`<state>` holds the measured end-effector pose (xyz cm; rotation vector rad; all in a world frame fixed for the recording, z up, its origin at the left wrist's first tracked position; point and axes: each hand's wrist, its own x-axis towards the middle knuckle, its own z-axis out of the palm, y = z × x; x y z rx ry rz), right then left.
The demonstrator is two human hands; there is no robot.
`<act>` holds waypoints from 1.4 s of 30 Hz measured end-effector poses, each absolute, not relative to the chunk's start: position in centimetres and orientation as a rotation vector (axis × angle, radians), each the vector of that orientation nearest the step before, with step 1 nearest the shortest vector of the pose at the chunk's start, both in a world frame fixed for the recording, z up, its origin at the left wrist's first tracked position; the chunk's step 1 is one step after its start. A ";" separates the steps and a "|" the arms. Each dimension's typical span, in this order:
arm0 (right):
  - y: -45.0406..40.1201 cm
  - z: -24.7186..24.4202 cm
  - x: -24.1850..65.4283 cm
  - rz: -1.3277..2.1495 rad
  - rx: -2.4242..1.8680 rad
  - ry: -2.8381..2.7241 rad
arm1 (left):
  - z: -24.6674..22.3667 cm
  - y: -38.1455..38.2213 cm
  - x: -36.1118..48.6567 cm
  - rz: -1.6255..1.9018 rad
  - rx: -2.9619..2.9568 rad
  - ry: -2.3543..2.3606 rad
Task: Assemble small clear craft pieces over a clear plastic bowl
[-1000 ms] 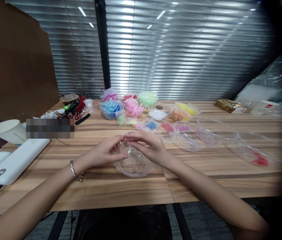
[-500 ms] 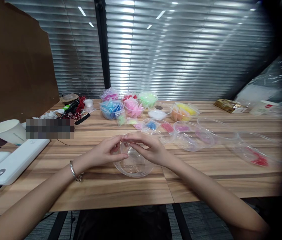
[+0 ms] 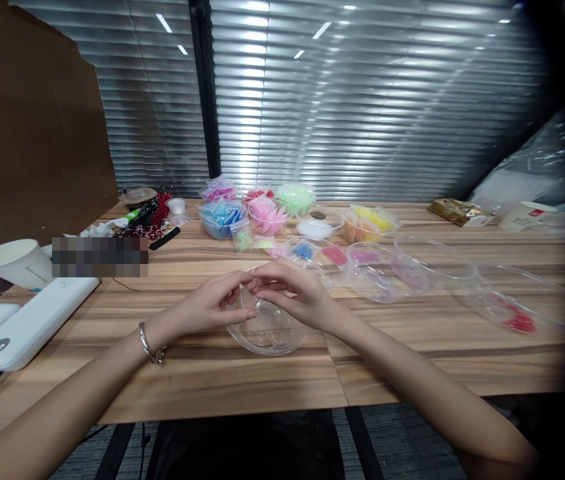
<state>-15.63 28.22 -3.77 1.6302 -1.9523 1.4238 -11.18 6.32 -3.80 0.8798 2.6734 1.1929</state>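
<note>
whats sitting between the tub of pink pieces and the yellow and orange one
In the head view, a clear tub with white contents stands between the tub of pink pieces and the yellow and orange tub.

The fingers (image 3: 282, 270) partly hide the clear bowl (image 3: 271, 339) — whether they pinch anything, I can't tell.

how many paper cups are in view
2: a left cup behind the white device, and a right cup beside the gold packet. Others may be hidden at the dark right edge.
</note>
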 end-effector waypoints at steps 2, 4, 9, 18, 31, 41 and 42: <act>28.2 -3.8 -15.6 1.424 1.634 -1.931 | -3.8 6.3 -11.2 1.182 0.871 2.669; 28.1 -3.7 -15.6 1.435 1.637 -1.926 | -3.7 6.4 -11.1 1.174 0.859 2.662; 28.1 -3.6 -15.5 1.427 1.629 -1.914 | -3.7 6.4 -11.0 1.195 0.847 2.655; 28.2 -4.2 -15.5 1.431 1.658 -1.905 | -3.7 6.4 -11.2 1.192 0.878 2.681; 28.3 -3.9 -15.3 1.399 1.645 -1.932 | -3.6 6.4 -11.0 1.158 0.872 2.687; 28.7 -4.2 -15.5 1.353 1.540 -1.935 | -4.4 6.3 -11.2 1.165 0.873 2.759; 28.6 -4.3 -15.5 1.328 1.530 -1.943 | -4.5 6.2 -11.3 1.172 0.876 2.770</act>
